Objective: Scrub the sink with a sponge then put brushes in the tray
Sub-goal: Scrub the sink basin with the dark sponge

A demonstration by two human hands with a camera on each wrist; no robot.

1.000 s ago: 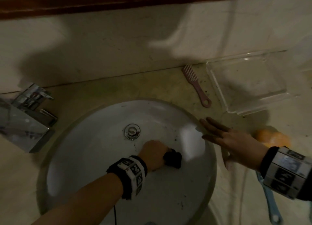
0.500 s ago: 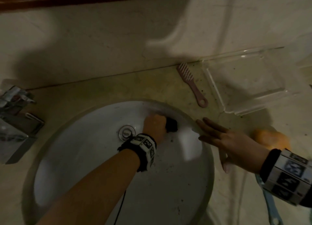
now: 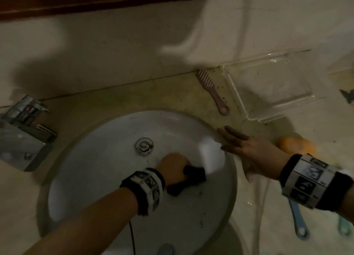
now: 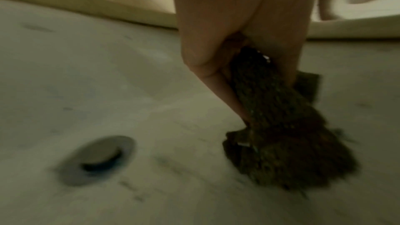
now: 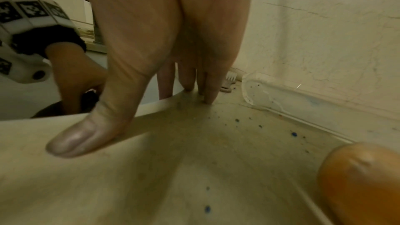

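Note:
My left hand (image 3: 173,165) grips a dark sponge (image 3: 188,180) and presses it on the white sink bowl (image 3: 107,178), just right of and below the drain (image 3: 144,146). The left wrist view shows the thumb and fingers pinching the dark sponge (image 4: 279,126) against the basin near the drain (image 4: 97,159). My right hand (image 3: 243,149) lies flat with straight fingers on the counter at the sink's right rim, holding nothing. A pink brush (image 3: 212,91) lies beside a clear tray (image 3: 272,88) at the back right. A blue brush (image 3: 298,220) lies under my right wrist.
A chrome faucet (image 3: 23,128) stands at the left of the sink. An orange rounded object (image 3: 296,145) sits on the counter behind my right hand, also seen as the orange object (image 5: 359,182) in the right wrist view. A greenish handle (image 3: 344,228) lies at the right edge.
My left hand has swept the sponge from the bowl's upper right, near the rim, back down to below and right of the drain. My right hand stays flat on the rim.

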